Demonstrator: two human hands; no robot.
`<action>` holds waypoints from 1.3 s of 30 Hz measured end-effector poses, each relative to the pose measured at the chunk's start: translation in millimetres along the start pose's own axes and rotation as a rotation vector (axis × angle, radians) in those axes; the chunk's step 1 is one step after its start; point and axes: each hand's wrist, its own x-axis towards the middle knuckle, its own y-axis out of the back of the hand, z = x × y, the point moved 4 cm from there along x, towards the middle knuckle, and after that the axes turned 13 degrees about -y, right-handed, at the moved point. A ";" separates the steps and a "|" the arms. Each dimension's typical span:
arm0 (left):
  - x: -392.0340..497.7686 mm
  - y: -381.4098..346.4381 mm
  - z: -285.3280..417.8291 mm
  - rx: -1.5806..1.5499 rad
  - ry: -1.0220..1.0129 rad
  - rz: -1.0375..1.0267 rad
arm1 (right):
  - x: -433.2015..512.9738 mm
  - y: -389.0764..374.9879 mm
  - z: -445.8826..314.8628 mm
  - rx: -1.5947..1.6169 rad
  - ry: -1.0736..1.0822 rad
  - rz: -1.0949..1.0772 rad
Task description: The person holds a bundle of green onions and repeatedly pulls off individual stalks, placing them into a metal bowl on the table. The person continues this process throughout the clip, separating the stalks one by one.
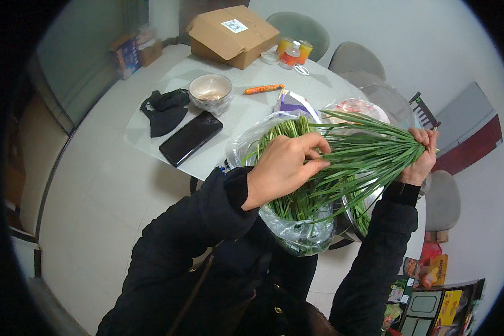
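Observation:
My right hand (422, 161) is closed around the gathered end of a bunch of long green leaves (374, 147), which look like Chinese chives. The leaves fan out to the left, towards my left hand (287, 168). Its thumb and bent fingers are at the leaf tips; whether a leaf is pinched between them cannot be made out. Below lies a clear plastic bag (300, 237), opened wide, with more chives (292, 128) in it. Beside the bag, partly hidden by the bunch, a metal bowl (347, 214) also contains chives (361, 216).
On the table (243, 119) lie a black smartphone (191, 138), a black face mask (166, 113), a bowl (210, 88) in plastic and an orange wrapped stick (263, 89). Farther back are a cardboard box (233, 38) and a bottle (290, 54). Grey chairs (357, 61) stand around the table.

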 end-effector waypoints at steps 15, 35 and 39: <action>-14.3 29.7 -26.1 -0.275 0.133 0.084 | 2.3 29.5 -11.5 0.088 -0.044 0.064; -1.1 4.2 13.6 0.248 -0.289 -0.027 | 4.9 21.2 -4.9 0.033 -0.024 0.049; -1.5 4.7 13.4 0.216 -0.323 0.002 | 4.5 21.0 -3.0 0.007 -0.028 0.061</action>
